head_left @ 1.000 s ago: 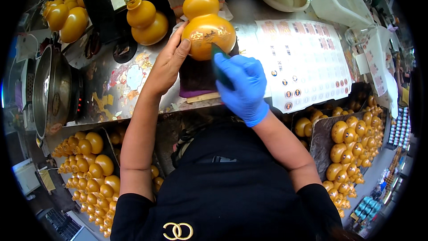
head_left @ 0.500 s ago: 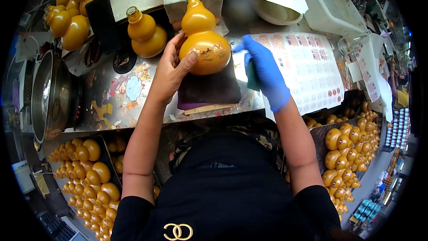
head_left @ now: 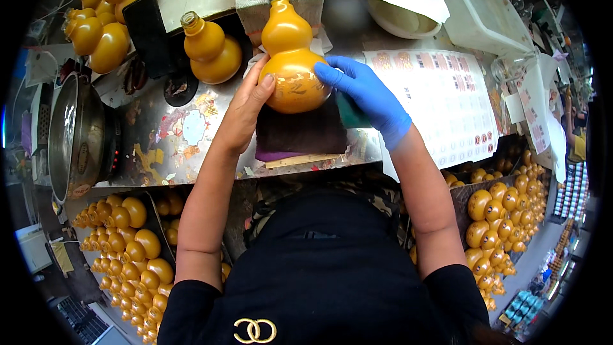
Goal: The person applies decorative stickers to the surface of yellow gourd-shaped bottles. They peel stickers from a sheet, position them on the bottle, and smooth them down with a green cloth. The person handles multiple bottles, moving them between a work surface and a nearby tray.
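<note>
A yellow gourd-shaped bottle (head_left: 290, 45) with a clear glass neck lies tilted back on a dark cloth pad (head_left: 300, 133), its neck on a folded pale cloth (head_left: 248, 9). Dark lettering marks its lower bulb. My bare left hand (head_left: 246, 105) grips the bulb from the left, thumb in front. From the right, my blue-gloved right hand (head_left: 370, 92) holds the same bulb, thumb against its side and the other fingers partly hidden behind. A flat dark green piece (head_left: 351, 114) shows under the glove; whether those fingers also hold it I cannot tell.
Another gourd bottle (head_left: 214, 57) stands left, beside a black phone (head_left: 145, 29). A metal pan (head_left: 73, 137) is farther left. Printed sticker sheets (head_left: 440, 102) lie right, with a white bowl (head_left: 405, 20) and plastic tub (head_left: 479, 9) behind. Crates of gourd bottles (head_left: 131, 243) flank me below.
My right hand has moved left onto the bottle's bulb, from a spot apart from it. The bulb has turned slightly, shifting its lettering. My left hand keeps its hold.
</note>
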`<state>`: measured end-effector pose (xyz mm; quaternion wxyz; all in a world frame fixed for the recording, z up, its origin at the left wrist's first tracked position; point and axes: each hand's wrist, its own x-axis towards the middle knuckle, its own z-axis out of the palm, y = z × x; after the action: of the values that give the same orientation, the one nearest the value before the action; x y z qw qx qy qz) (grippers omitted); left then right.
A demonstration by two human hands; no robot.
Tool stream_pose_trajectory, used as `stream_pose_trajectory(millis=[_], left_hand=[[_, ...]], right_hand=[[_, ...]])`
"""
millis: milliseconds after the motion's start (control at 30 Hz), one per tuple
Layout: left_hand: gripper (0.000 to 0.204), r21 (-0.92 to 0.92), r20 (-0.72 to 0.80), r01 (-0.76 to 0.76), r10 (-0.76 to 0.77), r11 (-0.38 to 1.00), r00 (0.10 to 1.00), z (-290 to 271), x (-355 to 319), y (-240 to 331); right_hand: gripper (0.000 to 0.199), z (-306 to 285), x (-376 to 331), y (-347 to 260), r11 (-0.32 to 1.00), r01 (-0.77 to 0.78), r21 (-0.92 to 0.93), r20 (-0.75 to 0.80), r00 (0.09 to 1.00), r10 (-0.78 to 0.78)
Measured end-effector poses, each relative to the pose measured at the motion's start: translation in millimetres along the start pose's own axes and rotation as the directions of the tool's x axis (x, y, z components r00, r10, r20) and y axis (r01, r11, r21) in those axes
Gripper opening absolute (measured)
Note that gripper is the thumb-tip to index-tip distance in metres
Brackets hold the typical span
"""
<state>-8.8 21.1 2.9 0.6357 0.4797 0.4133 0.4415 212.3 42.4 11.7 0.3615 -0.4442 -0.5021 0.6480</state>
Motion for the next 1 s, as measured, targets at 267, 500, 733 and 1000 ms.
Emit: stream_pose_trajectory(millis=[267, 500, 733, 1000], left_hand=[[0.079, 0.222, -0.097, -0.042, 0.065, 0.974, 0.993, 21.9, 7.9, 17.3], [0.080, 0.021, -0.139, -0.037, 0.040, 0.999, 0.989, 23.7, 14.5, 17.8], [0.076, -0.026, -0.087, -0.063, 0.061, 0.998, 0.994, 6.2, -0.6, 12.5], [0.082, 0.010, 0.013, -0.014, 0.014, 1.000, 1.000, -3.3, -3.2, -2.7]], right_hand=[[0.067, 7.3, -3.6, -18.4, 0.973, 0.008, -0.230, 0.000, 1.000, -0.008], [0.066, -2.8, 7.1, -3.7, 0.980, -0.085, -0.179, -0.091, 0.993, 0.069], [0.054, -4.7, -22.5, 1.2, 0.948, -0.088, 0.305, 0.075, 0.995, 0.068], [0.059, -2.0, -10.8, 8.7, 0.963, -0.031, 0.267, 0.111, 0.994, 0.002]])
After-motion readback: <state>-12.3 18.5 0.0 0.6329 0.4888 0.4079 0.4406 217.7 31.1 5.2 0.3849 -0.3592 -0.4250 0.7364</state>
